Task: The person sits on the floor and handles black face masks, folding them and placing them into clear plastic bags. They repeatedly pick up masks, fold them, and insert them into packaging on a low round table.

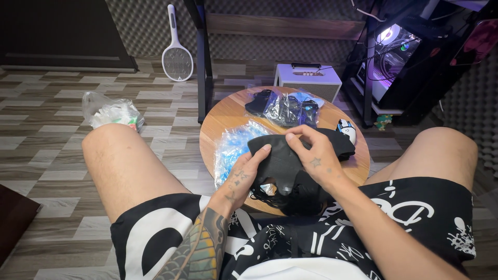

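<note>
Left hand (239, 179): grip closed on the near left edge of a black face mask (280, 155), thumb on top.
Right hand (316, 155): fingertips pinch the same mask's upper edge, grip closed on it.
Mask: stretched between both grips, just above the round wooden table (223, 116).
Below the grips: more black masks (290, 194) heaped at the table's near rim.
Left of the grips: crumpled blue plastic wrapper (233, 145).
Beyond the grips: clear bags of dark items (288, 108).
Right of the right grip: white computer mouse (346, 129), near the mask.
Floor, far left: a white plastic bag (109, 111); further back, a racket-shaped swatter (177, 52).
</note>
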